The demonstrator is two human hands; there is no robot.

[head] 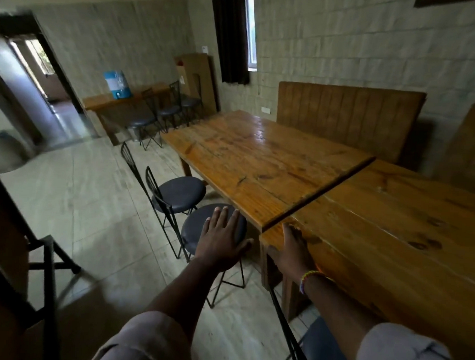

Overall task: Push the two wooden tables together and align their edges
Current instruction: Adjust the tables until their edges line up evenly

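Observation:
Two wooden tables stand end to end along the right wall. The far table (254, 153) and the near table (391, 235) meet at a dark seam; the far one's corner sticks out slightly past the near one's front edge. My right hand (293, 250) rests on the near table's front corner, fingers curled over its edge, a beaded band on the wrist. My left hand (220, 239) hovers flat with fingers spread over a round dark chair seat, holding nothing.
Two black metal chairs (180, 192) with round dark seats stand by the far table's front edge. Another chair's backrest (292, 337) is by my right arm. Wooden benches (348, 116) line the wall. A dark chair frame (47, 266) stands at left. A side table with a water dispenser (116, 84) is far back.

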